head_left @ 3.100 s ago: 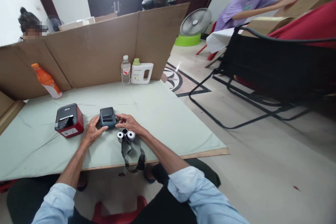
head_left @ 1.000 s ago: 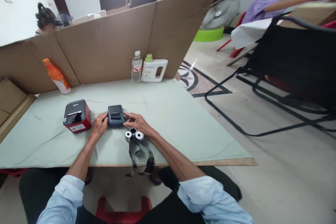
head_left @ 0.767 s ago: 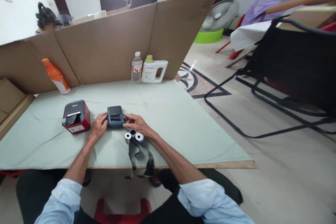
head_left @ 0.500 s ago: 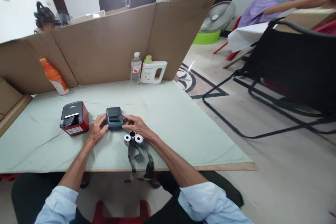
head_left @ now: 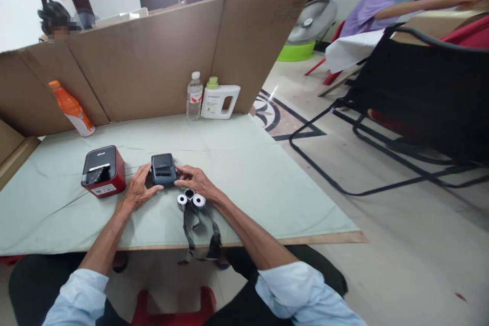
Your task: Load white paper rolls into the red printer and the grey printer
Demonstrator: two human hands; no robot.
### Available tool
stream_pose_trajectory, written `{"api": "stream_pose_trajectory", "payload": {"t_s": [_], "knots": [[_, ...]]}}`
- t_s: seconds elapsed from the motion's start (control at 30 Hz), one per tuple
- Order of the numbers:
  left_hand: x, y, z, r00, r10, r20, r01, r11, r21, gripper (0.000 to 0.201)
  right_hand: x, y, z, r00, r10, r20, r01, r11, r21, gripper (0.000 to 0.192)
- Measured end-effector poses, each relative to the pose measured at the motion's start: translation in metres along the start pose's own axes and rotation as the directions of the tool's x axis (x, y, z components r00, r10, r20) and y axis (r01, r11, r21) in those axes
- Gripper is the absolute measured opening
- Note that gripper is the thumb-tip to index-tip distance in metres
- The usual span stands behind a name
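Observation:
A small dark blue-grey portable printer [head_left: 163, 175] sits on the pale green table between my two hands. My left hand [head_left: 140, 187] is at its left side, fingertips against the edge and thumb spread away in front. At the right side, my right hand [head_left: 194, 180] has its fingers and thumb on the printer's edge. Just in front of it stand several small paper rolls [head_left: 198, 200] grouped together, with dark strips [head_left: 214, 239] trailing over the table's front edge. To the left of my left hand is a larger red and black printer [head_left: 103, 170].
An orange bottle [head_left: 72, 109], a clear water bottle [head_left: 194, 97] and a white jug [head_left: 220, 101] stand along the cardboard partition [head_left: 153, 61]. Behind it, two people's heads show. A black folding chair [head_left: 412, 91], a fan [head_left: 315, 20] and a person in purple are on the right.
My left hand's thumb has moved off the portable printer and now spreads outward. My right hand stays at the printer's right side. The whole view has shifted slightly.

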State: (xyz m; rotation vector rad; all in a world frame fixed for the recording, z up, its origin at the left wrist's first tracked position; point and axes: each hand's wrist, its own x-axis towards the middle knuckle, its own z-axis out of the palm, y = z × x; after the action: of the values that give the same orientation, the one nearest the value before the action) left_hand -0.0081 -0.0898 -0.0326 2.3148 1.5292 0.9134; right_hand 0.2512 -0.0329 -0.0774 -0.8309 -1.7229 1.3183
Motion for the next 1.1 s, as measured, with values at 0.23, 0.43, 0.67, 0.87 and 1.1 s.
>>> {"api": "stream_pose_trajectory", "payload": {"t_s": [0.23, 0.43, 0.67, 0.87, 1.1], "knots": [[-0.001, -0.001, 0.003, 1.0, -0.007, 0.022, 0.005, 0.995, 0.095, 0.088, -0.001, -0.001, -0.001, 1.0, -0.027, 0.0, 0.027, 1.0, 0.0, 0.062], [-0.003, 0.001, 0.005, 0.999, -0.014, 0.046, 0.006, 0.985, 0.174, 0.084, -0.002, -0.002, 0.0, 0.999, -0.041, 0.001, 0.041, 0.999, -0.012, 0.059], [-0.002, 0.002, 0.003, 0.999, -0.029, 0.035, 0.022, 0.982, 0.19, 0.088, -0.001, -0.004, 0.001, 0.998, -0.056, -0.005, 0.056, 0.998, -0.027, 0.06], [0.0, 0.003, 0.001, 0.998, -0.067, -0.006, 0.067, 0.995, 0.071, 0.081, 0.001, -0.004, 0.0, 0.998, -0.059, -0.003, 0.059, 0.998, -0.03, 0.062], [0.023, 0.001, -0.011, 0.99, -0.131, -0.046, 0.122, 0.979, -0.164, 0.034, 0.002, -0.004, 0.001, 0.999, -0.047, -0.009, 0.047, 0.999, -0.007, 0.063]]}}
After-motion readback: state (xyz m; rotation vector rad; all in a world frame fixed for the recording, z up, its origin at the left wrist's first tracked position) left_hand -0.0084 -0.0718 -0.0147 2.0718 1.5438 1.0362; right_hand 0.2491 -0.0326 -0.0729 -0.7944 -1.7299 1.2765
